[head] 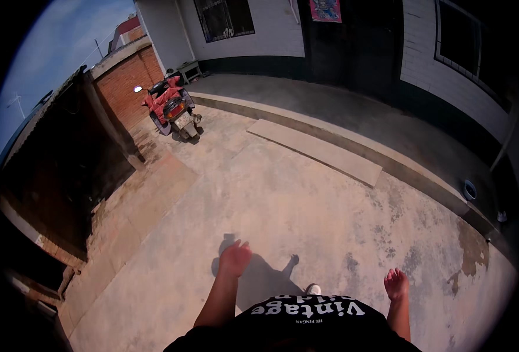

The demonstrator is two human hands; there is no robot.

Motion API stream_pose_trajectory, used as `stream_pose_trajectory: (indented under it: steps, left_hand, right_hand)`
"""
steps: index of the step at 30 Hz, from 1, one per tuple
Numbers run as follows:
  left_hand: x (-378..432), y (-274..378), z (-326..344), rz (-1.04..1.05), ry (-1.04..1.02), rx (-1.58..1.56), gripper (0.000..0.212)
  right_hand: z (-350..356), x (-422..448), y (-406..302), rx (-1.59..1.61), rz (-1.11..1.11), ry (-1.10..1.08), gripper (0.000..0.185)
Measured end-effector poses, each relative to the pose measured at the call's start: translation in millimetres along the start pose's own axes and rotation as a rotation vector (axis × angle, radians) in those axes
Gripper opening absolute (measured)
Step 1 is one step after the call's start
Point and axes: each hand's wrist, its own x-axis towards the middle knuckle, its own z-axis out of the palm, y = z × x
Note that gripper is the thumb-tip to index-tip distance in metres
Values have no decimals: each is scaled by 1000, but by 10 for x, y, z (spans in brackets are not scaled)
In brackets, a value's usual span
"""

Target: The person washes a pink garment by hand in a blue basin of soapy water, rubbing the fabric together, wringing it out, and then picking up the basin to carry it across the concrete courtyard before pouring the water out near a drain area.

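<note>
My left hand (235, 258) is raised in front of me at the lower middle, over my shadow on the concrete yard (224, 198). It holds nothing that I can see; its fingers look loosely bent. My right hand (396, 284) hangs out to the right side of my body, palm partly turned up, fingers curled a little and nothing in them. Between the hands are my black T-shirt (308, 310) with white lettering and the tip of one white shoe (313, 289).
A scooter (176, 108) with a red cover stands at the upper left near a brick wall (127, 83). A low concrete step (316, 149) lies along the raised porch edge (286, 115). A bucket (469, 190) stands on the porch at right. A dark open shed borders the left.
</note>
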Motion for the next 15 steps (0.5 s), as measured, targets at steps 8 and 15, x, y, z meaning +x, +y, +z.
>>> stream_pose_trajectory:
  steps: [8,15]
  left_hand:
    - [1188,659,228,231,293,-28,20]
    - [2780,1156,204,224,348,-53,15]
  right_hand:
    - [2349,1352,-182,-155,86,-296,22]
    - [3379,2525,-293,-129,94,-374,21]
